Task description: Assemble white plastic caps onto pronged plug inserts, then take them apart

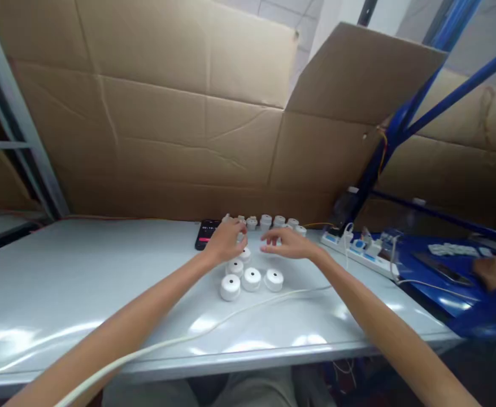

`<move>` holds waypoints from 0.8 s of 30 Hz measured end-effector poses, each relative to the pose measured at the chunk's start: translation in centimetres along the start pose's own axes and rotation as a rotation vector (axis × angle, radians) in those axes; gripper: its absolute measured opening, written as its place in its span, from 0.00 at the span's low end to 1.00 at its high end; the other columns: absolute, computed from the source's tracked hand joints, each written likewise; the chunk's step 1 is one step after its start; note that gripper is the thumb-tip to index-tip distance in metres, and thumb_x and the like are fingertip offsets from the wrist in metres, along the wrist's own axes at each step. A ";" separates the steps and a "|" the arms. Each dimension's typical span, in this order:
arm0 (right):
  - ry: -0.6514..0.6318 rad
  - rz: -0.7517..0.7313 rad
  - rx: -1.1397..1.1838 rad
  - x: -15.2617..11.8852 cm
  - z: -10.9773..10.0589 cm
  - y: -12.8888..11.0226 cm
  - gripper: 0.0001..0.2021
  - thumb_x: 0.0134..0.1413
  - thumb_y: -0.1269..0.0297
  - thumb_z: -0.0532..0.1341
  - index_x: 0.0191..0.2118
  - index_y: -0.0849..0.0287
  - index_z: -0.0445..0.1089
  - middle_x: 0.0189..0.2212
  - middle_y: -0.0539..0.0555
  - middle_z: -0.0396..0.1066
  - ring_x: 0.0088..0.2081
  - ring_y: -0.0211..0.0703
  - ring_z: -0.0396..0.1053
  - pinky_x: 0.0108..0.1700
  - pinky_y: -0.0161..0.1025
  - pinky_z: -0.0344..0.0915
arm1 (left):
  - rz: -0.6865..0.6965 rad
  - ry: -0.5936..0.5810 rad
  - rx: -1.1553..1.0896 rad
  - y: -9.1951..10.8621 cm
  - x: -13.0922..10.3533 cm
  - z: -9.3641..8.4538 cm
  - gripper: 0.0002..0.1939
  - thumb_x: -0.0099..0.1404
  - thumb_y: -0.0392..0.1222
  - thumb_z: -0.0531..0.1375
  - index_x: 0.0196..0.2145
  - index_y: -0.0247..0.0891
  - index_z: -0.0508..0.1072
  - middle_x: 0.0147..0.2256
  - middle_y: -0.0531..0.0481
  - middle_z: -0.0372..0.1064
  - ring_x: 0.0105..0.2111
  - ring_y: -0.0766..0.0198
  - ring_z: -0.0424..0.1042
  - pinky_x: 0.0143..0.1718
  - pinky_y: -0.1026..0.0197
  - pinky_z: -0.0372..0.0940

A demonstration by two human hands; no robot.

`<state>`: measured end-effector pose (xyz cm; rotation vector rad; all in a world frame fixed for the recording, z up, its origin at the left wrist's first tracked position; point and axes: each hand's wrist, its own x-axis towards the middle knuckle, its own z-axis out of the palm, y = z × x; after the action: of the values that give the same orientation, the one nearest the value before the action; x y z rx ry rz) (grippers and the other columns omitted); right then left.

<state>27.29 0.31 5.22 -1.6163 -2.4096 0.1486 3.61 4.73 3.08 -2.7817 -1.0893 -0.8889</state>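
Observation:
My left hand (pixel 226 242) is over the left end of a group of white round pieces, its fingers curled around a white round piece (pixel 240 237) that is mostly hidden. To the right, my right hand (pixel 288 243) hovers with bent fingers and a gap between thumb and fingertips, holding nothing I can see. In front of the hands stand several more white round pieces (pixel 252 278), each with a dark dot in the middle of its top. Behind them runs a back row of similar pieces (pixel 265 220), partly covered by the hands.
A black phone (pixel 205 233) showing a timer lies left of my left hand. A white cable (pixel 214 327) crosses the grey table (pixel 82 282). A power strip (pixel 360 255) with plugs lies on the right. Cardboard (pixel 167 124) walls the back; another person's hand (pixel 494 271) is beyond the blue frame.

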 end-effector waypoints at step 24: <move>0.269 -0.010 0.791 -3.3 1.0 1.6 0.17 0.57 0.49 0.66 0.41 0.59 0.77 0.36 0.55 0.78 0.34 0.45 0.76 0.37 0.42 0.73 | -0.042 -0.327 -0.408 1.6 3.4 -0.7 0.19 0.55 0.39 0.62 0.46 0.40 0.70 0.40 0.51 0.71 0.37 0.59 0.71 0.35 0.62 0.62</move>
<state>29.72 -2.10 3.44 -1.1544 -1.8000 0.7238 6.21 5.46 5.71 -3.3484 -1.1136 -0.7480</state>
